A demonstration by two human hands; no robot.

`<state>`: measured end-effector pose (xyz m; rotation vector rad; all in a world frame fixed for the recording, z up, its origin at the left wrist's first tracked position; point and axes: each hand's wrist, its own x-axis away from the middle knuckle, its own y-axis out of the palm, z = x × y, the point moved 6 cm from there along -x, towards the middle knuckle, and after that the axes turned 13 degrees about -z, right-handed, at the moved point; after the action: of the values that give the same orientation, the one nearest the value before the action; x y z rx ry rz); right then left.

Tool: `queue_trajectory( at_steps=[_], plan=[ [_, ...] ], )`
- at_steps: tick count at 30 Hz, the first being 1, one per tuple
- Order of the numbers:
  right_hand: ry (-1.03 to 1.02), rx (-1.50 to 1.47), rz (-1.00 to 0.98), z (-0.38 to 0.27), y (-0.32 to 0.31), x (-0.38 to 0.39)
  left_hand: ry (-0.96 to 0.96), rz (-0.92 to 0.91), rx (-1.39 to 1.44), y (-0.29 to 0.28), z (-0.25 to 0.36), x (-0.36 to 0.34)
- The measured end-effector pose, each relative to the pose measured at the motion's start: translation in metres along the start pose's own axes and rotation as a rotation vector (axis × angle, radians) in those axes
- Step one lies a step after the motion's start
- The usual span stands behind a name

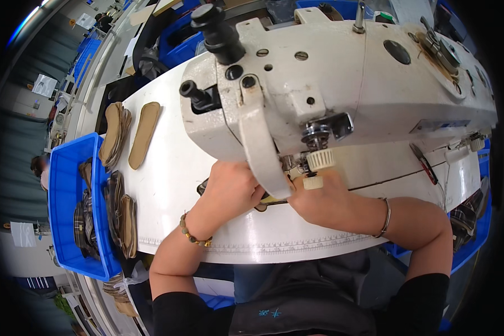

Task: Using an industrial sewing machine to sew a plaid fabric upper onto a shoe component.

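A white sewing machine (341, 95) reaches across the white table, and both of my hands are close under its head. My left hand (228, 189) is closed, its fingers curled on a small tan-and-dark fabric piece (261, 207). My right hand (322, 199) is curled at the other side of the piece, next to the needle area. A ribbed cream knob (321, 159) and the machine's curved white lever (263, 145) cover part of the right fingers. Most of the fabric piece is hidden by hands and machine.
On the left lie a stack of tan sole-shaped pieces (115, 134), a single one (145, 136) and piled plaid pieces (127, 224). A blue bin (56, 224) stands beside the table. Red-handled snips (424, 163) lie right. A ruler strip (257, 246) lines the near edge.
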<state>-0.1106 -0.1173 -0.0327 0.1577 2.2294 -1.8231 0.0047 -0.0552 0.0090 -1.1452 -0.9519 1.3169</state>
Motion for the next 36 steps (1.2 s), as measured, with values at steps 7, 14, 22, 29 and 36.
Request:
queue_trajectory(
  at_steps=[7,14,22,29,36],
  plan=[
    [-0.006,0.039,-0.01,-0.002,-0.004,-0.001,-0.007,-0.006,0.044,-0.001,0.001,-0.003],
    [-0.009,0.048,0.017,-0.002,-0.004,-0.001,-0.106,-0.029,0.069,0.002,-0.001,0.001],
    [0.033,0.006,-0.116,0.004,0.012,0.001,-0.152,-0.01,0.02,0.005,-0.001,0.001],
    [0.122,-0.028,-0.287,0.01,0.017,0.001,-0.144,0.012,0.007,0.004,-0.004,-0.002],
    [0.051,-0.144,0.089,0.007,-0.003,0.0,-0.031,0.03,0.071,-0.015,0.008,-0.005]
  ],
)
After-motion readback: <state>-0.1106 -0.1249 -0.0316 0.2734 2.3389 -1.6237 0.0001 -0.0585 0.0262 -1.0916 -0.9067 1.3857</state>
